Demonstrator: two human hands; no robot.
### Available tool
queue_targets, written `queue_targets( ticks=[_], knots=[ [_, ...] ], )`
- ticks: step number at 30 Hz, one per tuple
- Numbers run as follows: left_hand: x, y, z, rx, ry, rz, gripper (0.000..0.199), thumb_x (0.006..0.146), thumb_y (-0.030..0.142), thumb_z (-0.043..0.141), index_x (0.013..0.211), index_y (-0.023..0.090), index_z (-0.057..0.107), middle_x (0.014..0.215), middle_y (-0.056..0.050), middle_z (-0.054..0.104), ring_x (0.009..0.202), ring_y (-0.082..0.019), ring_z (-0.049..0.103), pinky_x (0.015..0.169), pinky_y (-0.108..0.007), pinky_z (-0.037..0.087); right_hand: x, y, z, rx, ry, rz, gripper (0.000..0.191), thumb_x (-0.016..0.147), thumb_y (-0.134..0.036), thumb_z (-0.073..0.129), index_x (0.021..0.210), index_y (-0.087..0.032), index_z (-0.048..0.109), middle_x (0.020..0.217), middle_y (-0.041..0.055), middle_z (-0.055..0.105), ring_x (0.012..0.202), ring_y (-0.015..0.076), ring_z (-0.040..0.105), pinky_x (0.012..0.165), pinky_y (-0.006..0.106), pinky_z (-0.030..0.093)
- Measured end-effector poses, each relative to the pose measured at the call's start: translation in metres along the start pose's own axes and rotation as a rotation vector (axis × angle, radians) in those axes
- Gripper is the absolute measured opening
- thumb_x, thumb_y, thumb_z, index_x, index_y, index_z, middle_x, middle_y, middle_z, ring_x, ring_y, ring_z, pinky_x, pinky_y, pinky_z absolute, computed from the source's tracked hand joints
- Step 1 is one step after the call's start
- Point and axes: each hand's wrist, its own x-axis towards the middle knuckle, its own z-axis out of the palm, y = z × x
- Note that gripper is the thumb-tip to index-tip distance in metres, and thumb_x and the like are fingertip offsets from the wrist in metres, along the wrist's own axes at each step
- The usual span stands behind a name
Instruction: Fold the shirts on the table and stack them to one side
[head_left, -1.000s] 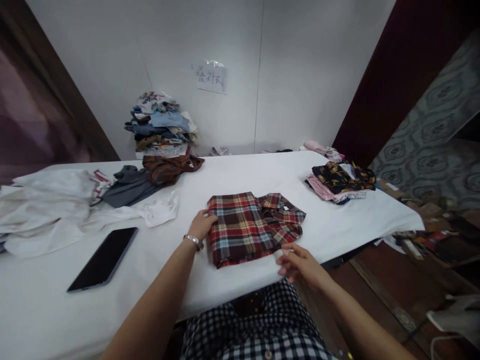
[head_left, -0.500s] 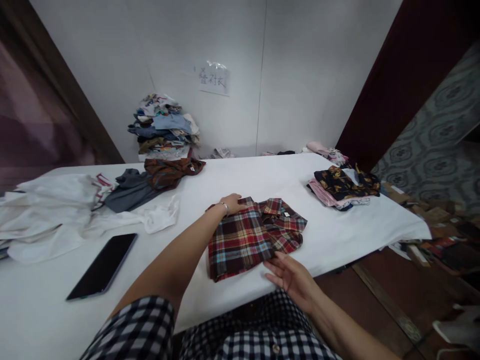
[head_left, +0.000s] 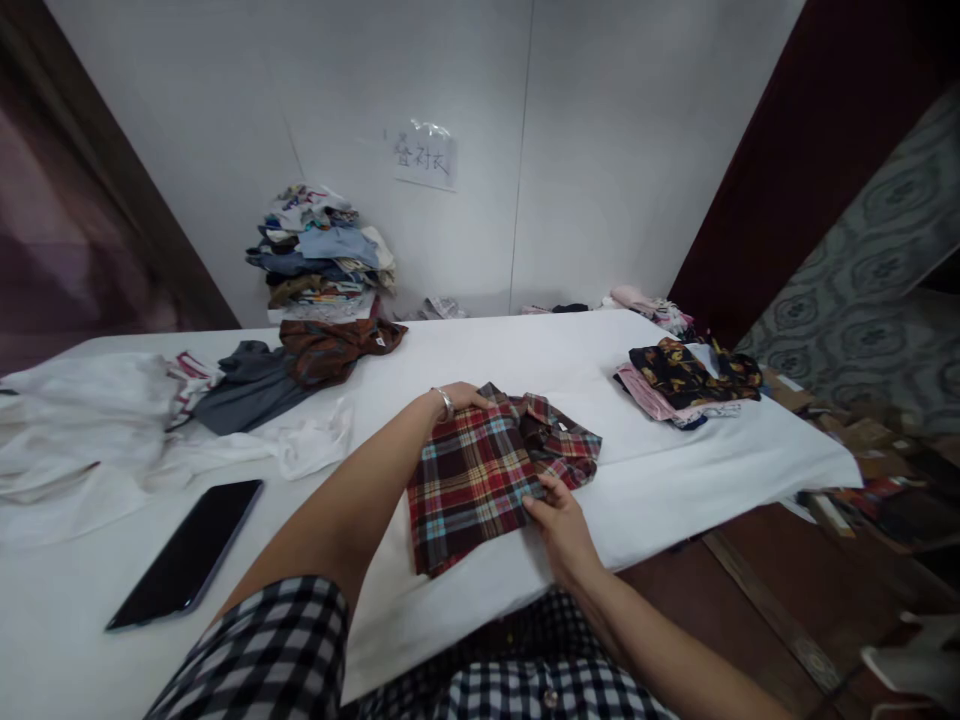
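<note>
A red, brown and blue plaid shirt [head_left: 476, 475], folded into a compact shape, lies near the front edge of the white-covered table, its collar toward the right. My left hand [head_left: 463, 397], with a bracelet at the wrist, grips the shirt's far edge, the fingertips partly hidden by cloth. At the near right edge of the folded part, my right hand [head_left: 553, 510] pinches the fabric between thumb and fingers.
A black phone [head_left: 187, 552] lies at the left front. Behind it are white garments [head_left: 90, 430], a grey garment [head_left: 251, 385] and a brown shirt [head_left: 337, 348]. A tall clothes pile [head_left: 322, 250] stands at the back; folded clothes [head_left: 686, 380] lie at the right.
My right hand has gone from loosely open at the shirt's near edge to pinching it. The fingers of my left hand have closed on the far edge, and the shirt has shifted slightly left.
</note>
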Motion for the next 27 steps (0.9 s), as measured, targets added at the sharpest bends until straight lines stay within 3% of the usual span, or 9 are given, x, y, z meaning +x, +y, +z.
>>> queue_targets(
  ticks=[2, 5, 10, 14, 16, 18, 20, 23, 27],
  knots=[
    [-0.015, 0.002, -0.02, -0.214, -0.042, 0.008, 0.032, 0.054, 0.04, 0.078, 0.077, 0.019, 0.07, 0.077, -0.006, 0.074, 0.077, -0.027, 0.068, 0.075, -0.038, 0.052, 0.007, -0.011, 0.006, -0.031, -0.052, -0.061, 0.042, 0.054, -0.027, 0.081, 0.091, -0.021, 0.062, 0.082, -0.0014, 0.067, 0.077, 0.0156, 0.059, 0.075, 0.031, 0.046],
    [-0.043, 0.014, -0.052, -0.415, -0.018, 0.161, 0.038, 0.052, 0.033, 0.083, 0.082, 0.015, 0.071, 0.082, -0.009, 0.074, 0.074, -0.025, 0.068, 0.079, -0.041, 0.054, 0.028, -0.042, 0.019, -0.087, -0.115, -0.189, 0.035, 0.055, -0.022, 0.077, 0.088, -0.021, 0.064, 0.083, -0.0014, 0.067, 0.079, 0.0159, 0.058, 0.077, 0.032, 0.046],
    [-0.089, 0.056, -0.094, -0.663, 0.323, 0.511, 0.032, 0.056, 0.023, 0.081, 0.083, 0.013, 0.068, 0.08, -0.007, 0.073, 0.076, -0.023, 0.068, 0.084, -0.045, 0.054, 0.091, -0.127, 0.069, -0.117, -0.184, -0.443, 0.031, 0.052, -0.018, 0.072, 0.082, -0.02, 0.062, 0.08, -0.003, 0.065, 0.079, 0.0153, 0.057, 0.078, 0.034, 0.046],
    [-0.123, 0.07, -0.103, -0.684, 0.558, 0.775, 0.028, 0.064, 0.027, 0.076, 0.089, 0.018, 0.068, 0.085, -0.005, 0.073, 0.088, -0.024, 0.068, 0.088, -0.045, 0.052, 0.12, -0.183, 0.099, -0.153, -0.306, -0.744, 0.033, 0.058, -0.018, 0.069, 0.09, -0.02, 0.061, 0.085, -0.0015, 0.064, 0.081, 0.0136, 0.056, 0.08, 0.034, 0.046],
    [-0.137, 0.054, -0.09, -0.624, 0.571, 0.796, 0.035, 0.06, 0.029, 0.078, 0.092, 0.018, 0.068, 0.089, -0.005, 0.073, 0.093, -0.024, 0.067, 0.092, -0.044, 0.05, 0.122, -0.185, 0.091, -0.218, -0.346, -0.818, 0.036, 0.061, -0.018, 0.067, 0.096, -0.021, 0.061, 0.09, -0.0007, 0.064, 0.085, 0.0143, 0.056, 0.081, 0.034, 0.046],
    [-0.145, 0.02, -0.063, -0.543, 0.541, 0.696, 0.045, 0.052, 0.028, 0.082, 0.093, 0.016, 0.067, 0.092, -0.005, 0.073, 0.093, -0.025, 0.067, 0.093, -0.045, 0.049, 0.118, -0.163, 0.068, -0.324, -0.363, -0.779, 0.039, 0.06, -0.019, 0.067, 0.099, -0.022, 0.06, 0.089, -0.0013, 0.063, 0.084, 0.0146, 0.056, 0.078, 0.033, 0.047],
    [-0.148, -0.025, -0.025, -0.461, 0.475, 0.488, 0.047, 0.049, 0.028, 0.083, 0.092, 0.016, 0.068, 0.091, -0.005, 0.073, 0.089, -0.025, 0.067, 0.091, -0.046, 0.05, 0.11, -0.123, 0.034, -0.428, -0.377, -0.628, 0.042, 0.058, -0.018, 0.066, 0.099, -0.022, 0.061, 0.081, -0.0028, 0.06, 0.076, 0.0137, 0.056, 0.073, 0.031, 0.047],
    [-0.148, -0.086, 0.032, -0.384, 0.253, 0.214, 0.038, 0.046, 0.027, 0.083, 0.08, 0.018, 0.069, 0.082, -0.003, 0.074, 0.082, -0.026, 0.068, 0.086, -0.045, 0.053, 0.091, -0.057, -0.018, -0.559, -0.425, -0.315, 0.054, 0.055, -0.015, 0.061, 0.109, -0.02, 0.059, 0.074, -0.0035, 0.058, 0.068, 0.0133, 0.055, 0.066, 0.029, 0.047],
    [-0.161, -0.115, 0.068, -0.412, 0.226, 0.231, 0.044, 0.055, 0.028, 0.079, 0.097, 0.02, 0.068, 0.104, -0.004, 0.072, 0.1, -0.027, 0.065, 0.093, -0.042, 0.05, 0.063, -0.022, -0.054, -0.676, -0.495, -0.222, 0.079, 0.061, -0.012, 0.057, 0.137, -0.023, 0.042, 0.109, 0.0044, 0.062, 0.089, 0.0164, 0.06, 0.079, 0.03, 0.048]
  ],
)
